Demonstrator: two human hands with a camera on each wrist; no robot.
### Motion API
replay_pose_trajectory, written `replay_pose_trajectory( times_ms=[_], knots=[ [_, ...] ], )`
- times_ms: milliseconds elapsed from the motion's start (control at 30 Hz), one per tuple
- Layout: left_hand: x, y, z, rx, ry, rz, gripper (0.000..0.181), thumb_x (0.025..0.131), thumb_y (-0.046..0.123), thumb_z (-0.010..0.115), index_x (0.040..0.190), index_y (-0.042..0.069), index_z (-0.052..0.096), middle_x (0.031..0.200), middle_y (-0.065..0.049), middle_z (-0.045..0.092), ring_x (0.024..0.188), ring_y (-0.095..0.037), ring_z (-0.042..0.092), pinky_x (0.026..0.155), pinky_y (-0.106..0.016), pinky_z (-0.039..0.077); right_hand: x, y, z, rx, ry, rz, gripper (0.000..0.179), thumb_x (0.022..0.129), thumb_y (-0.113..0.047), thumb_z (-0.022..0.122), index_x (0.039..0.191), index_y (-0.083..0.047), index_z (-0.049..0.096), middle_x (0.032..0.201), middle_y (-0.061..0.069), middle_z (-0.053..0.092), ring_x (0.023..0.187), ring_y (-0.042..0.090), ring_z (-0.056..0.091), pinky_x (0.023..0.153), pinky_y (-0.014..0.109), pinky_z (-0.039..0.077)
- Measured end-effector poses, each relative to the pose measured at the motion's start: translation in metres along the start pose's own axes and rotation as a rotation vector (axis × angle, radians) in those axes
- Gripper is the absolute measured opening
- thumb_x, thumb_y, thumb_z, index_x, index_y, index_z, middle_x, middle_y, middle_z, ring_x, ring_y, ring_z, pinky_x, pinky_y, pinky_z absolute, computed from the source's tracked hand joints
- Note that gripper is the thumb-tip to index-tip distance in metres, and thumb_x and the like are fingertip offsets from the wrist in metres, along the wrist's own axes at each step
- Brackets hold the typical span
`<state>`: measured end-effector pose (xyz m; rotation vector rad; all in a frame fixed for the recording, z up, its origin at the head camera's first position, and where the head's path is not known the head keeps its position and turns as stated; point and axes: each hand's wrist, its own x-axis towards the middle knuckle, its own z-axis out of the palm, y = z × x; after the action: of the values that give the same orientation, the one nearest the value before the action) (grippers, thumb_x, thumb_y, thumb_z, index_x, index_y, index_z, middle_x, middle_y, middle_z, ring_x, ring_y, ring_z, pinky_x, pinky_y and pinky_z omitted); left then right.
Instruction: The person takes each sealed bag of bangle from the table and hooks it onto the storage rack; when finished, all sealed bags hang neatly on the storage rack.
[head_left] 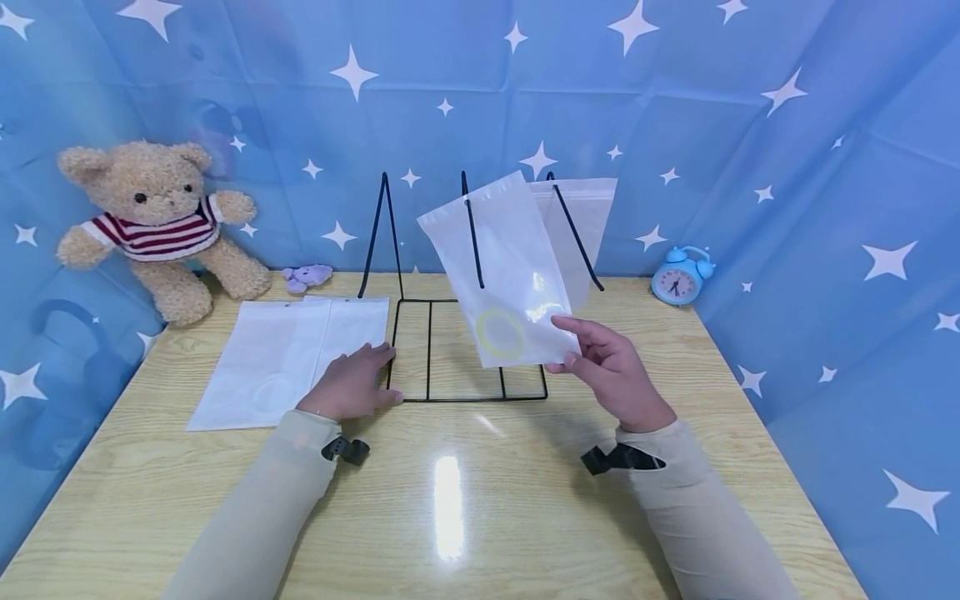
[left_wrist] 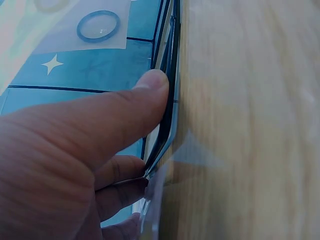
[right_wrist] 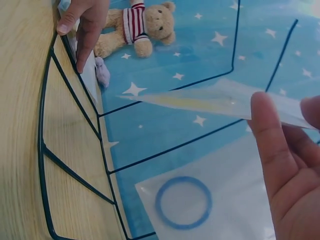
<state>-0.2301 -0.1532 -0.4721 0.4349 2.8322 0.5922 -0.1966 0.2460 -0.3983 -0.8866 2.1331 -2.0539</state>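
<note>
My right hand (head_left: 611, 371) pinches the lower right edge of a translucent zip bag (head_left: 504, 258), which has a yellow ring (head_left: 500, 333) inside. The middle prong of a black wire rack (head_left: 428, 354) crosses in front of the bag's upper part. A second bag (head_left: 592, 208), with a blue ring (right_wrist: 183, 202) in the right wrist view, hangs at the right prong. My left hand (head_left: 356, 383) presses on the rack's front left corner, thumb and index finger spread across its wires. Beside it, overlapping white bags (head_left: 255, 358) lie flat on the table.
A teddy bear (head_left: 153, 221) in a striped top sits at the back left, with a small purple toy (head_left: 306, 277) beside it. At the back right stands a blue alarm clock (head_left: 678, 279). A starry blue curtain (head_left: 450, 75) borders the wooden table (head_left: 390, 517).
</note>
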Motion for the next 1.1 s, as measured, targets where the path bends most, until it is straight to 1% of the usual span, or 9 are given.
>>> replay_pose_trajectory(
  times_ms=[167,300,367,500,633,733,833,967,1100],
  knots=[
    [0.0011,-0.0004,0.0,0.008,-0.004,0.0,0.085,0.094,0.039,0.079,0.16,0.001,0.043,0.168,-0.02,0.038,0.156,-0.047,0.029,0.123,-0.071,0.025,0.0009,0.0044,0.0038,0.056,-0.018,-0.063,0.055,0.1,0.018,0.05,0.153,0.004,0.049,0.142,0.008,0.061,0.117,0.018,0.071,0.098,0.034,0.059],
    [0.0014,-0.001,0.0002,0.012,-0.006,0.0,0.085,0.094,0.04,0.079,0.16,0.001,0.042,0.168,-0.02,0.038,0.156,-0.047,0.03,0.123,-0.071,0.025,0.0018,0.0073,0.0059,0.085,-0.043,-0.081,0.061,0.099,0.021,0.047,0.157,0.006,0.042,0.15,0.009,0.057,0.129,0.018,0.065,0.105,0.035,0.055],
    [0.0015,-0.0013,0.0003,0.015,-0.007,0.001,0.085,0.094,0.04,0.079,0.16,0.001,0.042,0.168,-0.02,0.038,0.156,-0.047,0.03,0.123,-0.071,0.025,0.0022,0.0086,0.0062,0.088,-0.058,-0.08,0.064,0.097,0.023,0.045,0.159,0.006,0.039,0.157,0.009,0.052,0.137,0.018,0.059,0.108,0.036,0.053],
    [0.0013,-0.0015,0.0002,0.016,-0.011,0.001,0.085,0.094,0.04,0.079,0.16,0.001,0.042,0.168,-0.02,0.037,0.156,-0.047,0.03,0.123,-0.071,0.025,0.002,0.0096,0.0067,0.076,-0.095,-0.069,0.071,0.096,0.023,0.045,0.162,0.003,0.033,0.166,0.007,0.042,0.147,0.015,0.049,0.114,0.034,0.049],
    [0.001,-0.0013,0.0001,0.012,-0.012,0.0,0.085,0.094,0.04,0.079,0.16,0.001,0.042,0.168,-0.02,0.037,0.156,-0.047,0.029,0.123,-0.071,0.025,0.0012,0.009,0.0072,0.041,-0.152,-0.033,0.079,0.095,0.023,0.047,0.166,-0.002,0.024,0.176,0.007,0.024,0.157,0.014,0.033,0.119,0.032,0.042],
    [0.0009,-0.0013,0.0005,0.009,-0.012,-0.003,0.085,0.094,0.04,0.079,0.16,0.001,0.042,0.168,-0.019,0.037,0.157,-0.047,0.029,0.123,-0.071,0.024,0.001,0.0083,0.0078,0.003,-0.192,-0.001,0.083,0.096,0.021,0.049,0.168,-0.007,0.019,0.179,0.006,0.012,0.162,0.013,0.021,0.122,0.03,0.038],
    [0.0017,-0.002,0.0014,0.009,-0.014,-0.007,0.085,0.095,0.041,0.079,0.16,0.002,0.042,0.169,-0.019,0.037,0.157,-0.046,0.028,0.124,-0.071,0.023,0.0013,0.0077,0.008,-0.036,-0.219,0.025,0.085,0.097,0.02,0.05,0.169,-0.009,0.015,0.179,0.005,0.006,0.163,0.014,0.014,0.123,0.029,0.036],
    [0.0033,-0.0034,0.0026,0.007,-0.015,-0.011,0.085,0.095,0.042,0.078,0.16,0.002,0.042,0.168,-0.019,0.037,0.158,-0.045,0.028,0.124,-0.07,0.023,0.0013,0.0068,0.0062,-0.15,-0.212,0.071,0.087,0.099,0.015,0.053,0.17,-0.017,0.015,0.179,0.001,0.006,0.163,0.021,0.016,0.119,0.034,0.044],
    [0.0031,-0.0034,0.0023,0.013,-0.015,-0.01,0.085,0.095,0.042,0.078,0.16,0.002,0.042,0.168,-0.019,0.038,0.157,-0.045,0.029,0.124,-0.07,0.024,0.0011,0.005,0.0047,-0.266,-0.19,0.101,0.087,0.101,0.008,0.057,0.171,-0.026,0.016,0.179,-0.001,0.011,0.152,0.034,0.043,0.111,0.039,0.053]
  ],
)
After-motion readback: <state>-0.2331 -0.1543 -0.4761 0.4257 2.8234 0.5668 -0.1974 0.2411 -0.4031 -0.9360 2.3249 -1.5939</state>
